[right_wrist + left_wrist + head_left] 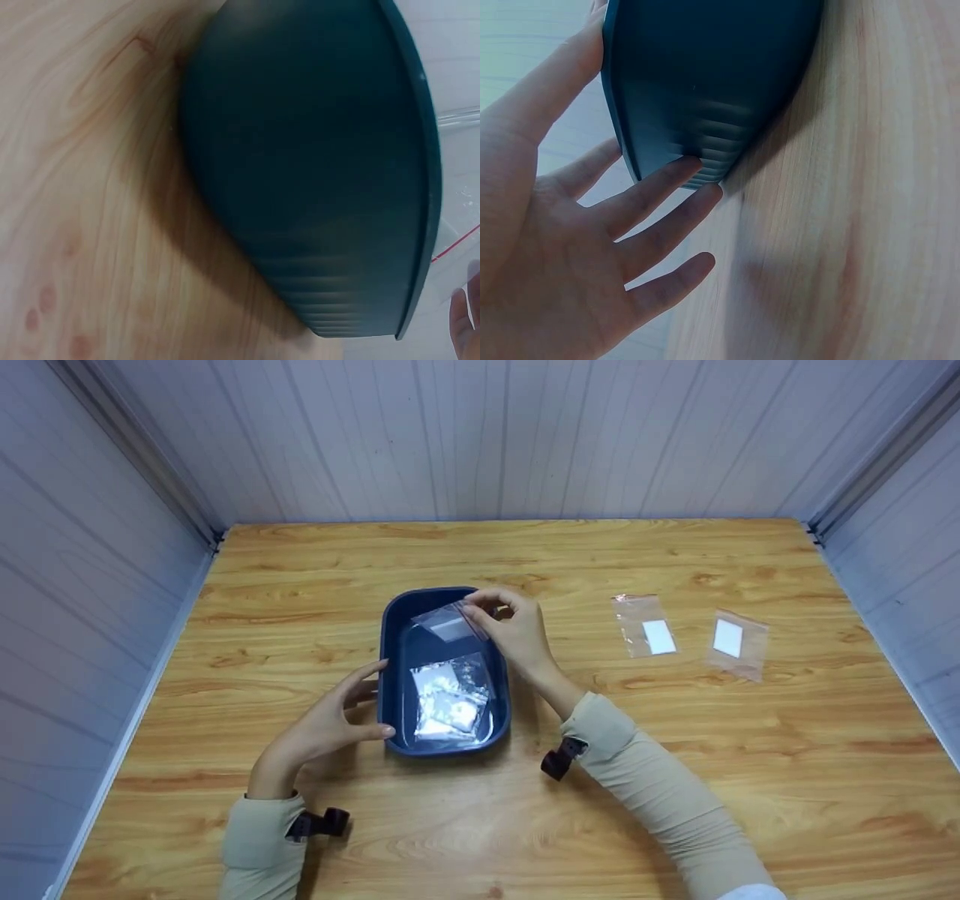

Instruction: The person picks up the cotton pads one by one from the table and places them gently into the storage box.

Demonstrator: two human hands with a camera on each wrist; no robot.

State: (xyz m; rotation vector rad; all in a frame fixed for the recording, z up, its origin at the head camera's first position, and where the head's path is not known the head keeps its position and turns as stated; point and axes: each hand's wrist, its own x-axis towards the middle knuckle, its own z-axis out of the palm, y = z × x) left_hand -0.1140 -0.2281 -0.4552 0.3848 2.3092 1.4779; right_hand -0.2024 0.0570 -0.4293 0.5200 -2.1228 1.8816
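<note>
A dark blue plastic bin [403,660] stands upright on the table, with several clear zip bags [451,697] holding white pieces in its near half. My right hand [517,634] pinches another clear zip bag [444,624] by its edge, over the far part of the bin. My left hand [322,727] rests against the bin's left side, thumb at the rim. In the left wrist view its fingers are spread and fairly straight along the bin's outer wall [712,75]. The right wrist view mostly shows the outer wall [300,150], with fingertips and a red-lined bag edge at the right.
Two more zip bags, a left one [645,626] and a right one [738,645], lie on the wooden table [637,802] to the right, each with a white card inside. Pale panel walls [487,442] enclose the table at the back and sides.
</note>
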